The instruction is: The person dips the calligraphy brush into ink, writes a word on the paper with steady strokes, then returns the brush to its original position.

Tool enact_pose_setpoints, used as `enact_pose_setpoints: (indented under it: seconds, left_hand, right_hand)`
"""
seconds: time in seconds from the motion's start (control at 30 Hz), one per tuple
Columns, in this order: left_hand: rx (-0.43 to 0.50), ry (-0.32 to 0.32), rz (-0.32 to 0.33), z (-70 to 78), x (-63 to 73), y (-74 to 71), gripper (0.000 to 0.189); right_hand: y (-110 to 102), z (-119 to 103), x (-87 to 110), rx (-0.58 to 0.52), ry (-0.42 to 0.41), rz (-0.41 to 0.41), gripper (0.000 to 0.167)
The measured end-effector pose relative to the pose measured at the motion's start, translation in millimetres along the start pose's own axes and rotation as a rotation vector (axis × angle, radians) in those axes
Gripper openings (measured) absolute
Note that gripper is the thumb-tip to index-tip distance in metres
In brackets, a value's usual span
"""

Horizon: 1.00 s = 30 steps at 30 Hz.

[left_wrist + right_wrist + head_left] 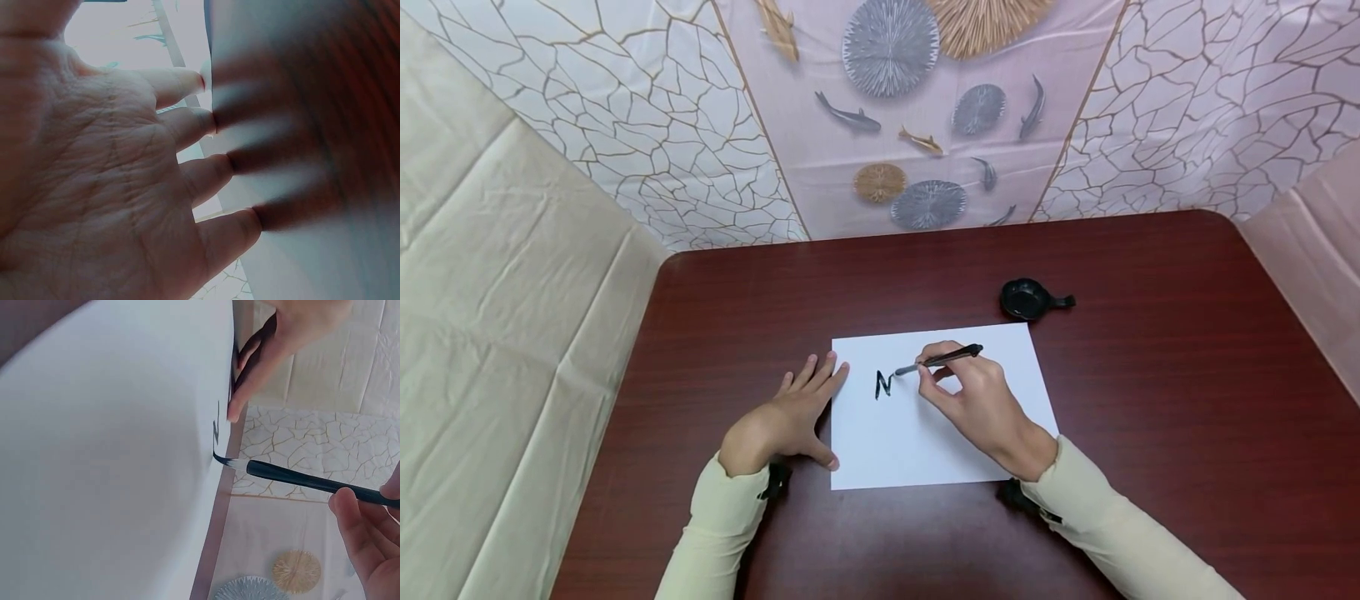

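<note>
My right hand (981, 408) pinches a dark-handled paintbrush (300, 478) between thumb and fingers. In the right wrist view the brush's inked tip bends against the white paper (112, 450). Dark strokes shaped like a letter N (883, 385) stand on the sheet's upper left part, and the brush tip is at their right side. My left hand (786, 417) lies at the paper's left edge with fingers spread, fingertips and thumb tip right at the edge. The left wrist view has its palm (106, 169) and straight fingers, fingertips down on the surface.
A small black pan-shaped dish (1026, 299) with a short handle sits just beyond the paper's far right corner. Everything rests on a dark red-brown wooden table (1187, 350). Patterned cloth (662, 108) hangs behind the far edge, and plain cream cloth (497, 333) along the left.
</note>
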<state>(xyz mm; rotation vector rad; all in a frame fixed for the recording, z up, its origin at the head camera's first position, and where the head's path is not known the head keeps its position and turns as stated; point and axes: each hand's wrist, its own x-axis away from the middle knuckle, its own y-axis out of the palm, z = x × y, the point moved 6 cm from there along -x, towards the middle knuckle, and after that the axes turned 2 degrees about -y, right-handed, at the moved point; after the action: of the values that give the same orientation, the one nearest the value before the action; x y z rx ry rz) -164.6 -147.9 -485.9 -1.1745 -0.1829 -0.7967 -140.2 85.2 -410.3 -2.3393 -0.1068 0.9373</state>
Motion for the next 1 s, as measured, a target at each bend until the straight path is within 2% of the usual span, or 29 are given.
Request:
enact_pose_setpoints:
  seconds: [0.23, 0.5, 0.73, 1.0]
  left_hand:
    - [-0.003, 0.000, 0.002, 0.5, -0.2, 1.0, 0.138]
    - [0.004, -0.003, -0.002, -0.8, -0.4, 1.1, 0.137]
    - [0.011, -0.006, -0.007, -1.1, -1.0, 0.6, 0.138]
    - [0.019, -0.013, -0.009, -1.0, -1.4, 1.0, 0.138]
  right_hand:
    - [1, 6, -4.3, 0.015, 0.018, 0.005, 0.025]
    - [-6, 2, -6.6, 0.015, 0.012, 0.036, 0.026]
    - [-9, 2, -1.2, -0.005, 0.011, 0.050, 0.024]
    - [-5, 2, 6.0, -0.006, 0.011, 0.015, 0.025]
